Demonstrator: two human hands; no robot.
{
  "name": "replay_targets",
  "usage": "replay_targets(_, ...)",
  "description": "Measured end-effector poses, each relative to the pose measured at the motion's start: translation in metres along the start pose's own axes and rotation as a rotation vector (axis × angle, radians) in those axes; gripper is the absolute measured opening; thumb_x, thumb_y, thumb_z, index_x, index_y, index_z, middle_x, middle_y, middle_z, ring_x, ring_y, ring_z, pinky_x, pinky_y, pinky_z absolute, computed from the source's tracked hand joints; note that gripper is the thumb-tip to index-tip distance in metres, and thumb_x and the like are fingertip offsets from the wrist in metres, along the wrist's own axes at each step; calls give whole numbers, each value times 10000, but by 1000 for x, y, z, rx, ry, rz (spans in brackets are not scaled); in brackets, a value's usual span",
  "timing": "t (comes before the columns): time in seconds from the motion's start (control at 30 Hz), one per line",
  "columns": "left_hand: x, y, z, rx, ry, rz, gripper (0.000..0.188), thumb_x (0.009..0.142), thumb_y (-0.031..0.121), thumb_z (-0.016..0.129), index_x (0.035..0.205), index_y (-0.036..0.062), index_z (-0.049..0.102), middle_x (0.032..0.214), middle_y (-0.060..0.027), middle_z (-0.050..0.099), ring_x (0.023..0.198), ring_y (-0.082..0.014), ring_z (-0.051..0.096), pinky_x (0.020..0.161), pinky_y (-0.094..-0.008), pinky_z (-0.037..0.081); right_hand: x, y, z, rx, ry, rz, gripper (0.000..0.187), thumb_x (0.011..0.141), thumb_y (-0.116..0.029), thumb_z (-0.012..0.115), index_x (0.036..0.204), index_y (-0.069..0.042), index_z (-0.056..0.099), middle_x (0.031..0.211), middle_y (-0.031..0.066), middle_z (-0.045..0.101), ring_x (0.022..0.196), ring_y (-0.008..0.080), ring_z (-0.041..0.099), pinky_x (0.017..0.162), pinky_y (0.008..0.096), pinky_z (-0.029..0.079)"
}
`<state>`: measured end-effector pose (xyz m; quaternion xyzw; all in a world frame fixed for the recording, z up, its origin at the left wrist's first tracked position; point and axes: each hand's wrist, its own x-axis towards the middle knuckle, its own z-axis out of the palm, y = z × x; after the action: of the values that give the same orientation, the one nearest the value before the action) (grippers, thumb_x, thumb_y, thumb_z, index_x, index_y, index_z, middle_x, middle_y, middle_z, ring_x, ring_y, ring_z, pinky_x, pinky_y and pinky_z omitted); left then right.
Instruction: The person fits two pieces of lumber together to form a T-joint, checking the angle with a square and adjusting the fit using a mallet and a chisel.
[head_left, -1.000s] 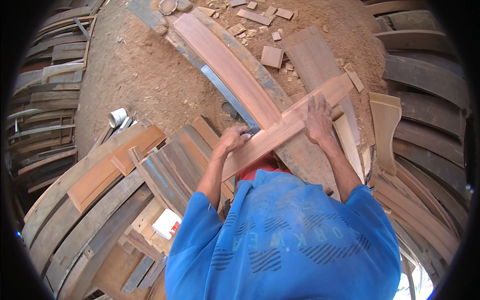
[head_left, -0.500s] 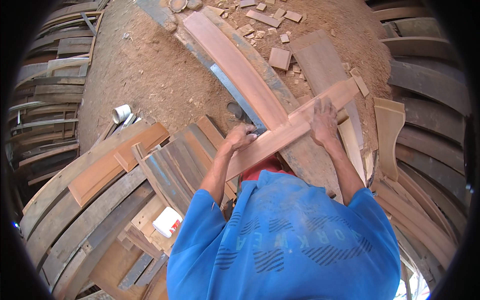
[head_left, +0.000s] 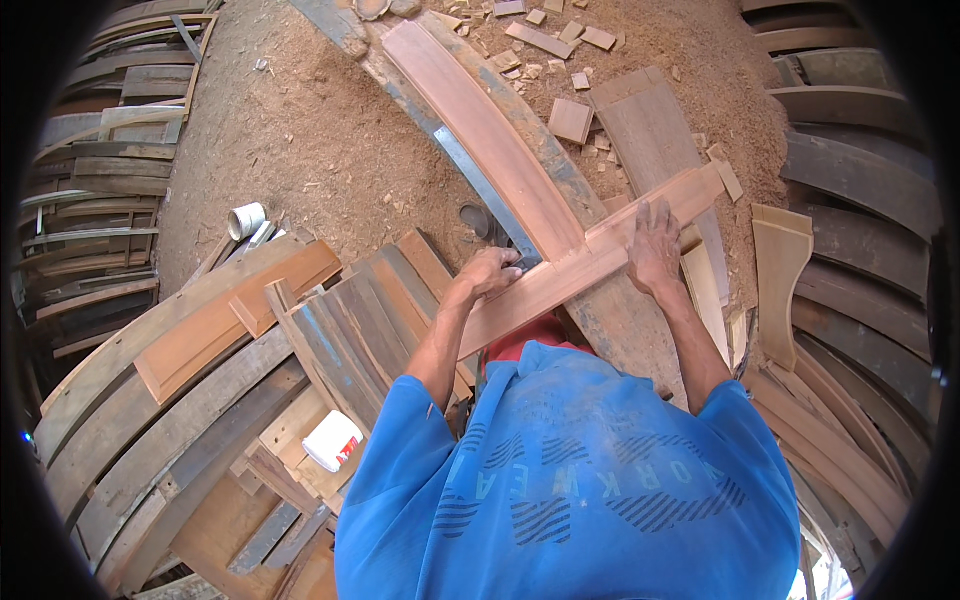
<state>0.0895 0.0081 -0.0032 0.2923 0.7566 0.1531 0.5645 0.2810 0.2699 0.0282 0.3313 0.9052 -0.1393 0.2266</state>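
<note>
A long reddish wooden board [head_left: 480,130] runs away from me along a worn beam [head_left: 560,170]. Its near end meets a second wooden piece [head_left: 540,297] lying crosswise in front of me. My left hand [head_left: 488,273] is closed around the dark end of a carpenter's square, close to the crosswise piece. The square's metal blade [head_left: 482,187] lies along the left edge of the long board. Fingers stretched out, my right hand [head_left: 655,248] rests on the right part of the crosswise piece. The underside of my left fingers is hidden.
Wood offcuts [head_left: 570,120] and sawdust cover the ground ahead. A wide plank [head_left: 650,130] lies beyond my right hand. Stacked boards [head_left: 230,330] stand at left, with a white tub [head_left: 332,441] among them and a white pot [head_left: 246,221] beyond. More timber [head_left: 860,220] lines the right.
The whole view has shifted slightly. Both hands, the square and the two wooden pieces keep nearly the same places relative to one another.
</note>
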Motion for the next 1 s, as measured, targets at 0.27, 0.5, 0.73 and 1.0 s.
replay_targets(0.27,0,-6,6,-21,64,39,280,954,212,666,1186,58,699,1097,-193,738,1052,-360,692,907,-468,526,-1,-1,-8,11,-59,40,886,889,-236,739,1594,15,264,1627,347,189,1465,545,269,1218,563,271)
replay_targets(0.5,-54,-27,31,-68,670,-124,276,1005,250,539,1125,4,572,936,-342,677,923,-537,661,808,-608,499,61,97,-4,140,391,360,915,910,-464,714,1594,-26,294,1624,308,275,1504,471,274,1227,558,259)
replay_targets(0.73,-163,-61,76,107,878,-573,559,985,467,601,1145,-68,587,1077,-361,668,929,-550,661,882,-576,508,128,148,-28,461,187,473,1038,859,-616,699,1567,37,311,1493,353,452,1403,478,444,1177,515,348)
replay_targets(1.0,-176,-149,142,-1044,850,-746,474,937,279,770,1183,-82,584,1131,-242,651,873,-332,733,707,-439,641,147,137,8,505,285,496,968,855,-540,713,1511,80,363,1402,410,503,1330,529,495,1145,507,392)
